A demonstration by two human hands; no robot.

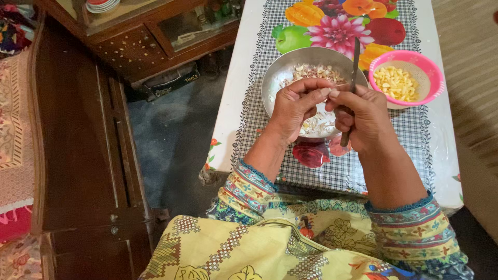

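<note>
Both hands meet fingertip to fingertip over the steel bowl [290, 65], so peelings drop in. The left hand [296, 106] pinches something too small to tell; the right hand [363, 116] grips a knife [351, 78], blade pointing beyond the fingers toward the pink bowl [433, 78] of peeled cloves.

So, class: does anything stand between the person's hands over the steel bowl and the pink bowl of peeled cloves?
Nothing visible does. The left hand and right hand, which grips a knife, meet above the steel bowl. The pink bowl sits just right of it, with only bare tablecloth around them.
</note>
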